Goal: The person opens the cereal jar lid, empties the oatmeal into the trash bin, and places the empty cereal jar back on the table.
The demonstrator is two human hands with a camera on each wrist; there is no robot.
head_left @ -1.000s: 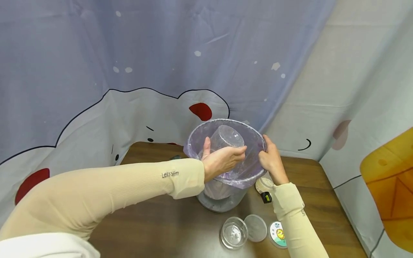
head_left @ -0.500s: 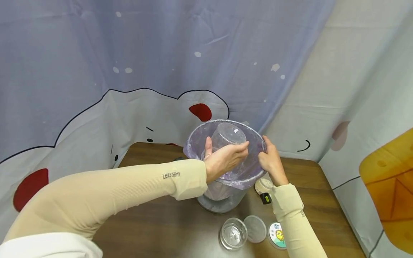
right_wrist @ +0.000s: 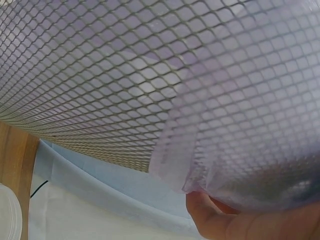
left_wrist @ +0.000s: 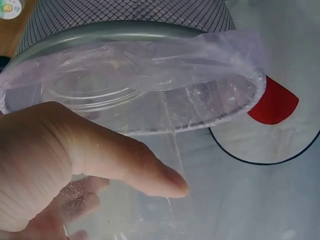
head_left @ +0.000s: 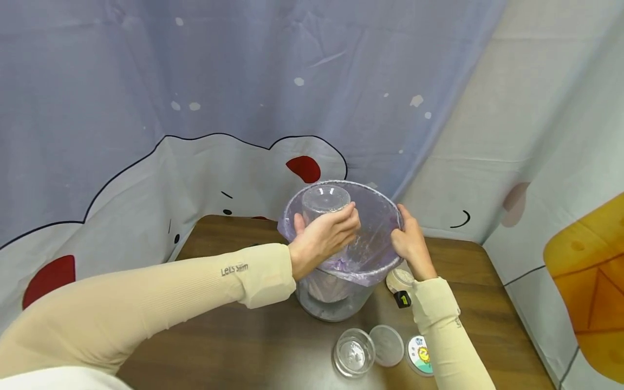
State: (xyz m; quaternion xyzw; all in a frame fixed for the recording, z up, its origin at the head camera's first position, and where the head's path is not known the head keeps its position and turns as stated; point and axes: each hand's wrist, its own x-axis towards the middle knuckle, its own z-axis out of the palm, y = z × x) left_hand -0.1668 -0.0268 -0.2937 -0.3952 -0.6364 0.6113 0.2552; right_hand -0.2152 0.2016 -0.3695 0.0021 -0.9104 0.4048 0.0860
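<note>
My left hand (head_left: 324, 235) grips a clear plastic jar (head_left: 325, 199), which is upside down with its base facing up. The jar's mouth points down into a mesh waste bin (right_wrist: 125, 100) lined with a thin purple bag (head_left: 375, 241). In the left wrist view, the thumb (left_wrist: 135, 165) lies along the jar's clear wall, and pale specks dot the fingers behind it. My right hand (head_left: 411, 244) holds the bin's rim at the right, pinching the folded-over bag there. Only a few of its fingers (right_wrist: 210, 217) show in the right wrist view.
On the wooden table (head_left: 234, 336), in front of the bin, stand a clear open jar (head_left: 353, 352), a translucent round lid (head_left: 387, 345) and a round piece with a colourful label (head_left: 419, 355). A pale-filled round container (head_left: 400, 277) and a small black item (head_left: 402, 299) sit by the right wrist.
My left hand has shifted left with the jar, which has gone from leaning right to standing nearly straight upside down. The right hand keeps its place on the rim.
</note>
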